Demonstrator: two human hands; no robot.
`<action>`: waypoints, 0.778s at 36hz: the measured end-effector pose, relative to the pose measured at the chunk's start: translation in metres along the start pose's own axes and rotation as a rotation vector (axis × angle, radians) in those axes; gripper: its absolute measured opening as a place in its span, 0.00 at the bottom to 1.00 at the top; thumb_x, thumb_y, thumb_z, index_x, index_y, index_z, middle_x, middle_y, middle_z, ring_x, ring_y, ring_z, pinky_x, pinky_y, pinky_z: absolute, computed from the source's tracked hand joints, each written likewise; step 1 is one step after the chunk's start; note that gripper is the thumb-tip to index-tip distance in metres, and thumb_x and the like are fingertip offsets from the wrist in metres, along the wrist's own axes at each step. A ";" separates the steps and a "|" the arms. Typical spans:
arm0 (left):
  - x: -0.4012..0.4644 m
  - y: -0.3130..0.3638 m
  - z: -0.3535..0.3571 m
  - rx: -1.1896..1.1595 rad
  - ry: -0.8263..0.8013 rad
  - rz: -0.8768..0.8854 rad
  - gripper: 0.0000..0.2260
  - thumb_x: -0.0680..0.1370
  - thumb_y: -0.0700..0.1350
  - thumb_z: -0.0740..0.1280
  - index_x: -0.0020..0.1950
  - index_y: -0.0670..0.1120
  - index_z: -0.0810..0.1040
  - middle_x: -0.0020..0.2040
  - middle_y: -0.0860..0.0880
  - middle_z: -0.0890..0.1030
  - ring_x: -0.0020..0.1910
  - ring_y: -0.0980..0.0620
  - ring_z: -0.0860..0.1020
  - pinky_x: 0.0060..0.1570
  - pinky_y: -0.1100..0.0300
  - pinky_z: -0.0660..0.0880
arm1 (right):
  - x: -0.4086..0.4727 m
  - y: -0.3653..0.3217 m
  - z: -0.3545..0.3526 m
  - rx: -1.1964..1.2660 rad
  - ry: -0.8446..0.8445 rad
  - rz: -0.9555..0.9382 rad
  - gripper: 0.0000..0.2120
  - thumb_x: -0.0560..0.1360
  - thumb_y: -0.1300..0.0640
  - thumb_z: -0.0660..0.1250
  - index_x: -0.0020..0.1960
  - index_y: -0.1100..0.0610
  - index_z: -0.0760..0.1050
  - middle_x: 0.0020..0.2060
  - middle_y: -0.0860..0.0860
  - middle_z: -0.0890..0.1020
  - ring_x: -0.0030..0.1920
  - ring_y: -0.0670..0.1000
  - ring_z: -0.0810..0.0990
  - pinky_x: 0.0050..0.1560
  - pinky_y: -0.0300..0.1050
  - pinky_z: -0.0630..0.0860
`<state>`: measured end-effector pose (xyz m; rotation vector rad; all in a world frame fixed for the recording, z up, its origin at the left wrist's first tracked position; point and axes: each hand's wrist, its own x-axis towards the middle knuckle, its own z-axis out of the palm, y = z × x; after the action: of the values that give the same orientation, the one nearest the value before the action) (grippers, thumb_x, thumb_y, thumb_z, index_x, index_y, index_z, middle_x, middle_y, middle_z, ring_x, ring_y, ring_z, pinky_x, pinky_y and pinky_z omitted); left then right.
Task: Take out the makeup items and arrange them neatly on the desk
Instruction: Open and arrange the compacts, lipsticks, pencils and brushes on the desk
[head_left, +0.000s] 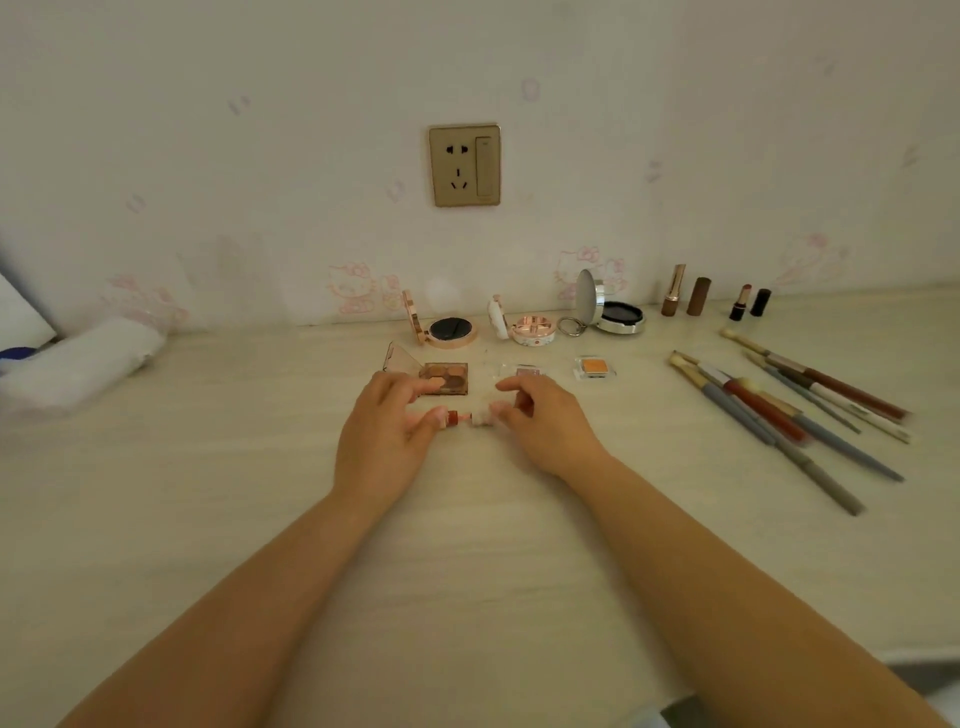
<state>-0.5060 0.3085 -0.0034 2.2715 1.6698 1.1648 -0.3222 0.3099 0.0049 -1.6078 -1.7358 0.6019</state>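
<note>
Both hands meet over the middle of the pale desk (467, 545). My left hand (387, 431) pinches a small red-tinted bottle (451, 418) lying sideways. My right hand (540, 421) pinches its white cap (482, 417), a small gap apart from the bottle's neck. Just behind the hands lie an open eyeshadow palette (444, 378), a small pink pan (527, 371) and an orange pan (594, 367). Three open compacts (451, 332) (532, 328) (618, 316) stand in a row near the wall.
Lipsticks (673, 297) (698, 296) (740, 302) (761, 302) stand at the back right. Several brushes and pencils (789, 410) lie fanned on the right. A white cloth bag (83, 364) lies at the left. A wall socket (464, 164) is on the wall above.
</note>
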 end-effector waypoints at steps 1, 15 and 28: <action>0.000 0.006 0.003 0.011 -0.002 0.035 0.11 0.76 0.47 0.67 0.57 0.48 0.78 0.55 0.50 0.74 0.52 0.53 0.75 0.46 0.58 0.74 | -0.002 0.001 -0.005 0.034 0.017 0.009 0.15 0.77 0.51 0.63 0.62 0.54 0.74 0.45 0.48 0.73 0.45 0.46 0.71 0.48 0.37 0.65; 0.013 0.158 0.099 -0.060 -0.247 0.347 0.09 0.78 0.51 0.63 0.55 0.52 0.77 0.52 0.54 0.76 0.53 0.55 0.75 0.47 0.57 0.73 | -0.061 0.075 -0.128 -0.058 0.423 0.198 0.09 0.79 0.53 0.61 0.52 0.55 0.78 0.44 0.48 0.78 0.46 0.48 0.75 0.46 0.40 0.67; 0.036 0.230 0.171 0.018 -0.419 0.214 0.11 0.79 0.53 0.60 0.58 0.53 0.78 0.59 0.50 0.76 0.61 0.47 0.69 0.56 0.54 0.70 | -0.075 0.148 -0.176 -0.365 0.436 0.429 0.11 0.76 0.48 0.64 0.51 0.52 0.82 0.52 0.52 0.81 0.56 0.55 0.76 0.54 0.49 0.75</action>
<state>-0.2174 0.3079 0.0059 2.5291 1.3133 0.6356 -0.0925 0.2348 -0.0005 -2.1999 -1.2292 0.0993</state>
